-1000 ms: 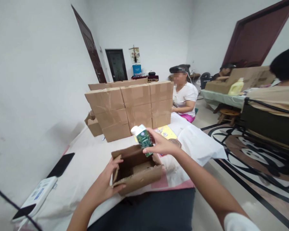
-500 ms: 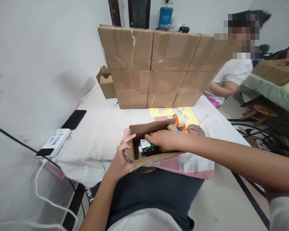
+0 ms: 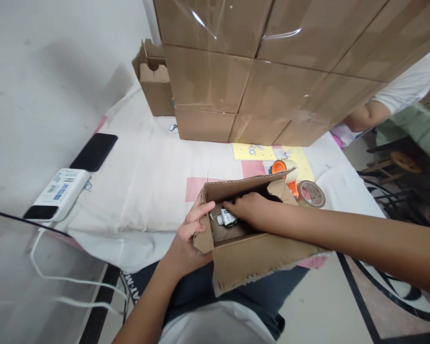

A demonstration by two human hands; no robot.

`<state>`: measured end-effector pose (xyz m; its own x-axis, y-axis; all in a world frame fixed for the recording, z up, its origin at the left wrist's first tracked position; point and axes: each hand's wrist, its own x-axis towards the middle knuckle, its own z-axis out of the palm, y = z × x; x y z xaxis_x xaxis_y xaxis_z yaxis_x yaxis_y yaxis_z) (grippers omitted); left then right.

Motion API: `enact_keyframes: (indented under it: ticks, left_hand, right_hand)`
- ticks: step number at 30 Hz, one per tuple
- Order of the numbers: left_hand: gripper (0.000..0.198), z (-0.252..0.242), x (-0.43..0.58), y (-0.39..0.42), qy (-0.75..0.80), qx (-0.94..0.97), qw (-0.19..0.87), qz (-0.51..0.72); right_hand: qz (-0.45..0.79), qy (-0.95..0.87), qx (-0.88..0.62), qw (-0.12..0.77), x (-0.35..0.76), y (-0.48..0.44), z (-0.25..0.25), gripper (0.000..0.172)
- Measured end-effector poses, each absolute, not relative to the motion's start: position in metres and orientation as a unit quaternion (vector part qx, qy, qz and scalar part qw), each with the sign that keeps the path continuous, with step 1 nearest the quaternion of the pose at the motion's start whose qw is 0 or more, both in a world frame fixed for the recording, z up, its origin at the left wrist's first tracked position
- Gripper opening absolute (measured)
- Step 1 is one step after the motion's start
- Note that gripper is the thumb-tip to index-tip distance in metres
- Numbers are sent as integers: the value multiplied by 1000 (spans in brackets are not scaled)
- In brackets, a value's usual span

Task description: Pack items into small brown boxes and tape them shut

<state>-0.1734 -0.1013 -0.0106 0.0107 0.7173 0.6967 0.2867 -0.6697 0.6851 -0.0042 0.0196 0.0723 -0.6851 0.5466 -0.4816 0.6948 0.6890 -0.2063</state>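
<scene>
An open cardboard box (image 3: 258, 258) tilts toward me at the table's near edge, its front flap folded outward. My left hand (image 3: 191, 239) grips the box's left end, fingers over the rim and flap. My right hand (image 3: 252, 210) reaches down inside, closed around a small green-and-white package with a white cap (image 3: 228, 218). Only the capped end shows beyond my fingers; its body is hidden by the hand and the box.
Stacked taped cartons (image 3: 251, 91) stand across the table's back, beside an open carton (image 3: 157, 93). An orange tape dispenser (image 3: 278, 166) and tape roll (image 3: 311, 194) lie behind the box. Left are a phone (image 3: 94, 152) and white device (image 3: 62, 191). A person's sleeve (image 3: 413, 86) shows at right.
The view has tilted down and closer. The box's front flap has swung outward toward me. My right hand remains inside at the capped package, and my left keeps its grip on the box end.
</scene>
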Motion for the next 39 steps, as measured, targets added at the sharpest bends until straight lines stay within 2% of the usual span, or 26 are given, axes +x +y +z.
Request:
enact_keyframes:
  ticks: [3, 5, 8, 11, 14, 19, 22, 24, 25, 28, 32, 39]
  left_hand:
    - [80, -7, -174, -100, 370, 697, 167, 591]
    - [81, -5, -174, -100, 372, 711, 153, 576]
    - [76, -5, -174, -100, 386, 743, 135, 529]
    - [71, -8, -173, -98, 408, 780, 114, 461]
    - [71, -10, -173, -95, 415, 799, 80, 429]
    - [58, -13, -177, -91, 423, 794, 70, 431]
    - [58, -17, -178, -90, 431, 779, 94, 446]
    - [55, -19, -177, -90, 434, 761, 127, 466]
    - [52, -20, -175, -91, 447, 740, 148, 480]
    - [53, -16, -165, -93, 502, 646, 221, 532]
    - [68, -3, -146, -98, 486, 560, 293, 603]
    - [74, 13, -127, -94, 462, 528, 266, 661]
  right_hand:
    - [-209, 931, 267, 137, 4, 24, 111, 29]
    - [-231, 941, 245, 36, 22, 23, 144, 21]
    - [-203, 917, 309, -152, 67, 14, 170, 26]
    - [-179, 872, 377, -257, 114, 3, 149, 27]
    - [-282, 838, 378, -275, 139, -4, 106, 33]
    - [-392, 712, 388, -434, 132, -17, 50, 54]
    - [-439, 637, 368, -516, 123, -26, 34, 71]
    - [-466, 600, 349, -548, 119, -31, 30, 78]
    - [-470, 592, 346, -556, 117, -33, 29, 75]
    - [-445, 593, 375, -556, 112, -39, 30, 48]
    - [-434, 575, 397, -569, 103, -40, 29, 59]
    - [-470, 558, 374, -573, 104, -39, 25, 72]
